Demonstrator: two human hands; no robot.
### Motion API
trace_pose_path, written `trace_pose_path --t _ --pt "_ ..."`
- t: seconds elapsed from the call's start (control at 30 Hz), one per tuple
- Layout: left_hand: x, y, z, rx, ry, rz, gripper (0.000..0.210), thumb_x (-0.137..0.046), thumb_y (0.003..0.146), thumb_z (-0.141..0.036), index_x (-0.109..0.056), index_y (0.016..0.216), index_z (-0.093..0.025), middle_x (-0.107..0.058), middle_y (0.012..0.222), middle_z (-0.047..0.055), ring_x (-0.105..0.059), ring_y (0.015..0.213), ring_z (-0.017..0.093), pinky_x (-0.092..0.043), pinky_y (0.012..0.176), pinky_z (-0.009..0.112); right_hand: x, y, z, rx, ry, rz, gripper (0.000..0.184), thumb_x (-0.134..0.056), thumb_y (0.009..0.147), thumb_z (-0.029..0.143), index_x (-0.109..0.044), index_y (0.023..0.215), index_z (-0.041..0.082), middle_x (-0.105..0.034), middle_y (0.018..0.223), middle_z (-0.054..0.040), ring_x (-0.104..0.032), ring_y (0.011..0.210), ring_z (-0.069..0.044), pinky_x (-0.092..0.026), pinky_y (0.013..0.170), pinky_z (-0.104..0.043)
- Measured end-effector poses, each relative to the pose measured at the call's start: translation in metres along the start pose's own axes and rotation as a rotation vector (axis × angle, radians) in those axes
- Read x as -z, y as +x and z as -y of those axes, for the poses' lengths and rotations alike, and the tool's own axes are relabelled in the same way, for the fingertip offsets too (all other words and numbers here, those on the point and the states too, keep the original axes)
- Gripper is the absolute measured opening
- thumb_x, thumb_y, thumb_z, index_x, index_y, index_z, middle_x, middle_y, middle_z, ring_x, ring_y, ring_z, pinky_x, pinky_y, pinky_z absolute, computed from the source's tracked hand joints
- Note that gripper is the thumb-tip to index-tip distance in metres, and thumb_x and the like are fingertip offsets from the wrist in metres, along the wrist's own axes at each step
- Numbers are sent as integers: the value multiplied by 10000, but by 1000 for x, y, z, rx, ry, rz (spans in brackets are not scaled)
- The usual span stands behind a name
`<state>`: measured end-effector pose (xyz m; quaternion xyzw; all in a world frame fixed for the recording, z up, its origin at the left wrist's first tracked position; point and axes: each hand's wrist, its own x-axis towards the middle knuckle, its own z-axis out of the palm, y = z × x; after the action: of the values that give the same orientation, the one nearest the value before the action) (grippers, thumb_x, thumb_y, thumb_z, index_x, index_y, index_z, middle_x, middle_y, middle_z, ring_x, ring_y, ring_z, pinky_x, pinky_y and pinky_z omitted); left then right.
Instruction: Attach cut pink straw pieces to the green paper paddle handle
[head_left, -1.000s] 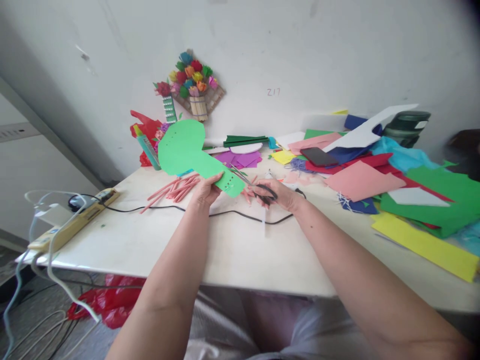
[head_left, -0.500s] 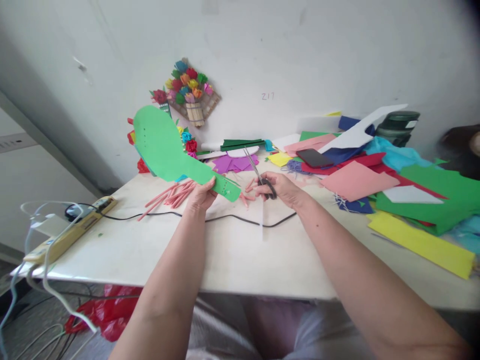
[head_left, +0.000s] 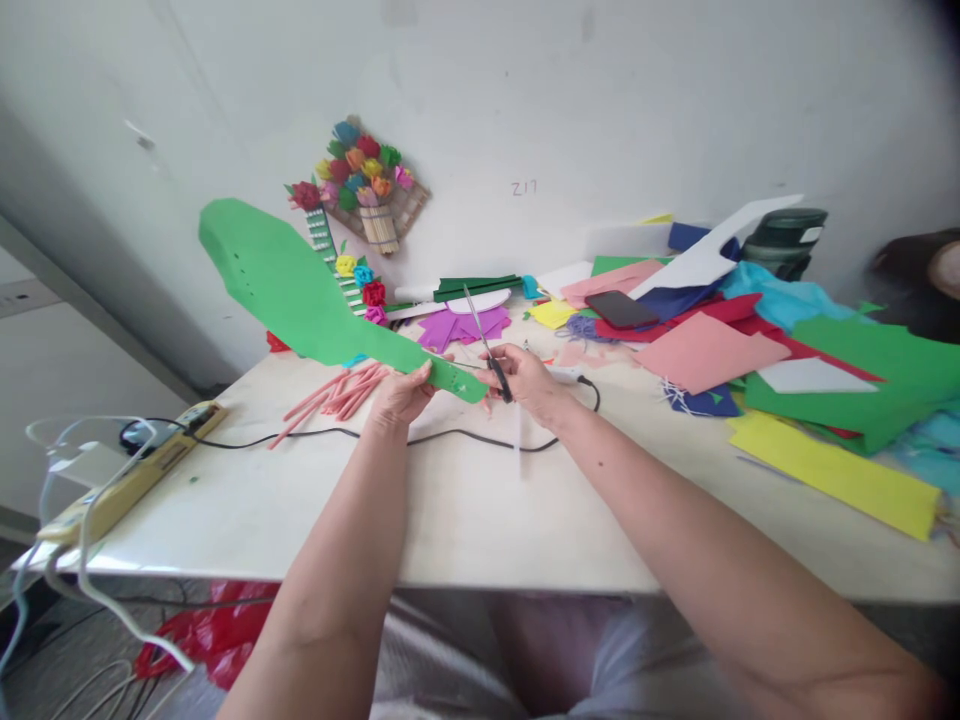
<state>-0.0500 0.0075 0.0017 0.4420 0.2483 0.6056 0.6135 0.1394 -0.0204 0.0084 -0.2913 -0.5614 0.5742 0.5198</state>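
Green sheet (head_left: 300, 295) up above table (head_left: 465, 510), left hand (head_left: 405, 396) pinching narrow part between thumb and fingers. Right hand (head_left: 528, 385), fingers curled round scissors (head_left: 499, 377), blades pointing up. Sheet looks light, bendy, probably easily creased; best held by flat pinch there.

the left hand (head_left: 405, 396) grips a green craft sheet (head_left: 292, 290) near its narrow end; just beside it, the right hand (head_left: 525, 382) holds black-handled scissors (head_left: 499, 381), blades pointing up. pink sticks (head_left: 351, 392) and a black cable (head_left: 300, 434) lie on the white table (head_left: 487, 520).
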Motion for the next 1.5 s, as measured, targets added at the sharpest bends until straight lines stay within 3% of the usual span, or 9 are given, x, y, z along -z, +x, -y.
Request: trace_pose_path --t 0.13,0.43,0.7,1.03,1.23,1.5 --pt "-1 0 1 4 8 39 308 -791 517 -160 -617 771 -168 -690 714 19 -654 743 192 -503 776 329 0 0 1 -26 -2 -32 421 -762 538 312 -516 857 190 -556 603 64 -522 449 -81 -432 435 -223" --pt "2 1 5 30 35 83 294 -785 529 -176 -617 768 -150 -692 770 52 -649 810 214 -496 809 361 -4 -2 6 -103 -70 -67 453 -766 511 323 -534 872 178 -534 555 73 -452 394 -61 -305 350 -187" --pt "2 2 7 33 34 42 289 -776 543 -166 -618 784 -143 -687 775 64 -650 748 197 -505 753 324 -2 -3 4 -90 -77 -43 382 -724 573 315 -534 876 179 -535 571 62 -457 402 -63 -328 355 -193" --pt "2 3 5 -20 -26 -13 314 -759 552 -125 -604 823 -164 -671 742 8 -643 711 153 -511 743 285 0 -5 4 -62 22 44 390 -727 578 261 -500 883 173 -559 590 48 -513 404 -92 -430 379 -235" --pt "3 7 7 -60 -59 -102 369 -731 559 -65 -625 902 -153 -677 774 14 -633 692 137 -517 696 252 0 -4 4 -103 6 -92 421 -767 524 189 -512 859 170 -563 608 40 -573 456 -113 -364 304 -181" --pt "0 7 7 -31 -46 -123 444 -707 569 -50 -616 992 -152 -681 794 12 -643 701 144 -512 759 282 1 -1 5 -170 31 -183 378 -742 558 145 -509 855 170 -580 595 18 -601 458 -132 -216 245 -142"
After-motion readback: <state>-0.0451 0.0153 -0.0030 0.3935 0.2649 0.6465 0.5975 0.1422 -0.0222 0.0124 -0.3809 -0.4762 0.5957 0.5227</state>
